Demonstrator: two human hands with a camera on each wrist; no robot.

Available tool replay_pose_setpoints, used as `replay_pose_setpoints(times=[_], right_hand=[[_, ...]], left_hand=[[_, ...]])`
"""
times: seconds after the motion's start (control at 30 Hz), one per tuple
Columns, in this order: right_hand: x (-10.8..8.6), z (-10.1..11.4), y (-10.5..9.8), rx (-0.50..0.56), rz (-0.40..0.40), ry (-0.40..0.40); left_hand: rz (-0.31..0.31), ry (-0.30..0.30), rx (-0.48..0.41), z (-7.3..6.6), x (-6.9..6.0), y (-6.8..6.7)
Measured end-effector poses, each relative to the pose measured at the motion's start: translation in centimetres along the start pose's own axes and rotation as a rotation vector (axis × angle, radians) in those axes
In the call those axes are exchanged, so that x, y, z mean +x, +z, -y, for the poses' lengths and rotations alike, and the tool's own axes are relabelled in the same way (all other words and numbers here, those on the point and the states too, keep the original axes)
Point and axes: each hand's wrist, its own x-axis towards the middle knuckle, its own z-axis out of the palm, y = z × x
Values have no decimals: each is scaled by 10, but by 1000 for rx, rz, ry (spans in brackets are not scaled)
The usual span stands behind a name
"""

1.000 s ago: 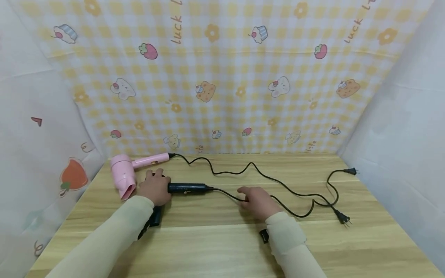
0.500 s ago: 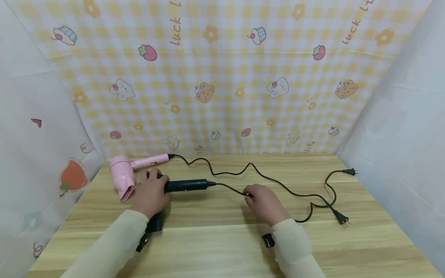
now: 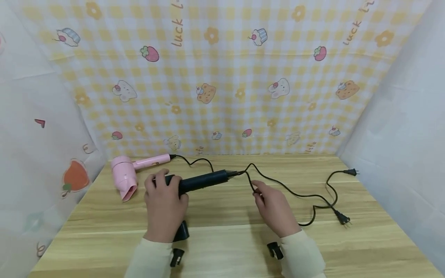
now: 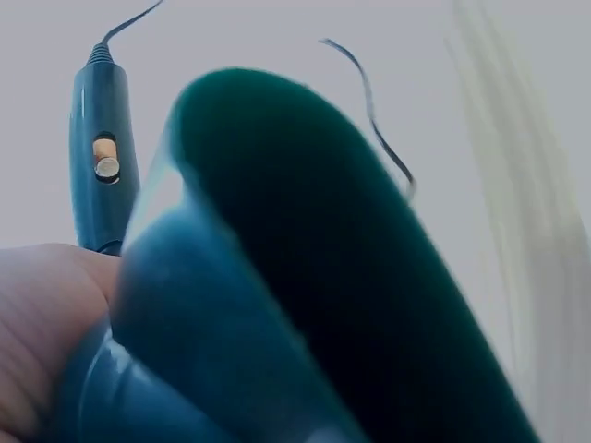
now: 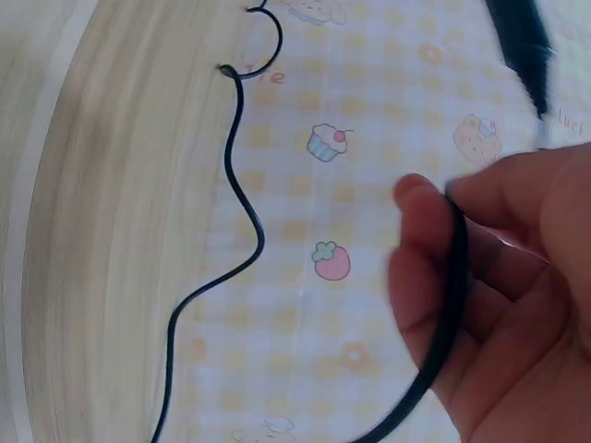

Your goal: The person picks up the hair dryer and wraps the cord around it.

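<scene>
My left hand [image 3: 164,210] grips a dark hair dryer [image 3: 205,181] by its body, with the handle pointing right and tilted slightly up. Its nozzle [image 3: 182,231] sticks out below the hand and fills much of the left wrist view, where a switch shows on the handle [image 4: 100,148]. My right hand [image 3: 274,210] pinches the dryer's black cord [image 3: 249,180] a short way from the handle's end. In the right wrist view, that cord [image 5: 452,295] passes between thumb and fingers. The palm hides part of the dryer's body.
A pink hair dryer [image 3: 121,175] lies at the table's back left, its cord [image 3: 278,180] running right. Two plugs, one at the back right [image 3: 352,172] and one nearer [image 3: 343,219], lie on the wooden table [image 3: 222,247]. A checked curtain [image 3: 222,77] stands behind.
My left hand has moved right and nearer with the dark hair dryer, lifting its handle end. The right hand, fingers loose before, has taken hold of the cord and moved slightly right.
</scene>
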Motion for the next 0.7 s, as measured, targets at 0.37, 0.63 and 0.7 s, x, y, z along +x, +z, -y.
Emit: replay_pose_setpoints(times=[0.37, 0.63, 0.7], right_hand=[[7, 5, 3, -7, -80, -91], [5, 13, 5, -67, -63, -268], [4, 15, 3, -71, -73, -318]], left_hand=[[-104, 51, -72, -27, -2, 6], [-111, 54, -52, -19, -1, 10], [-112, 57, -49, -18, -1, 11]])
